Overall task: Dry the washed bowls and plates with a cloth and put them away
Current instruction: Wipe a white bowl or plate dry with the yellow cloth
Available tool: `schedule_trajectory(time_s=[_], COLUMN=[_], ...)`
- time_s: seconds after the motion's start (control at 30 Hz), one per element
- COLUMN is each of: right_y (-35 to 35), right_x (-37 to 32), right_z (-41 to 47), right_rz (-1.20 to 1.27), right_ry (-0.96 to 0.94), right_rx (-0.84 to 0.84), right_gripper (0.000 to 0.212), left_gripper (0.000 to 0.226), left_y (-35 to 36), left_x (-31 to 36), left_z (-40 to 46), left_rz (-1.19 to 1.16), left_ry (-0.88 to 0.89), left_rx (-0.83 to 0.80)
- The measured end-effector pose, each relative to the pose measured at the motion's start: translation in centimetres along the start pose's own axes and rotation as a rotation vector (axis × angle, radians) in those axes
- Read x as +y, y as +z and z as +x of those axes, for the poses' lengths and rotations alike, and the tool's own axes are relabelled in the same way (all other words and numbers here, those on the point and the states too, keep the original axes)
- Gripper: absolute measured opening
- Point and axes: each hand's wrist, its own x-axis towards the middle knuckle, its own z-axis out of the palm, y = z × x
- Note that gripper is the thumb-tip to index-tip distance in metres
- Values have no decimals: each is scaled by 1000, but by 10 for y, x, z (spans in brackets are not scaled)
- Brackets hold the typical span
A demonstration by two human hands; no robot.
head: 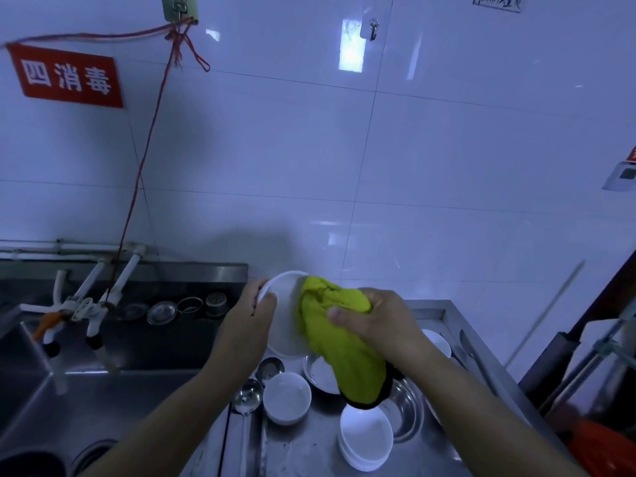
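Left hand point(253, 316) grips bowl point(284, 315); right hand point(375, 321) clutches cloth point(339, 346); sign point(67, 77) reads 四消毒.

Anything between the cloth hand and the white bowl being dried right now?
Only the yellow-green cloth itself. The right hand grips it bunched and presses it into the white bowl, which the left hand holds up by its rim above the steel counter. Nothing else intervenes.

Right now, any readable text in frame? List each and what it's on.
"四消毒": white characters on the red sign on the wall tiles, upper left.
Handwritten paper label, top right of the wall: cut off and blurred, not readable.
Small device at the right edge: its red marking is cropped, not readable.
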Motion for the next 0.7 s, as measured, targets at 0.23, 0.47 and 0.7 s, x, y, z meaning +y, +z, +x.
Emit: schedule_trajectory(time_s=[0.23,0.47,0.7], right_y=[4,46,47], right_x=[-20,12,10], right_z=[-3,-23,-20], right_rz=[-731,-870,-829], right_ry=[-578,-783,-824], right_rx=[437,131,171], right_gripper=[25,39,45], left_gripper=[30,15,28], left_y=[6,14,14], left_x=[2,10,28], left_z=[-1,-9,-14], left_rz=[-50,-144,-168], left_ry=[-16,77,188], left_rx=[-11,11,-31])
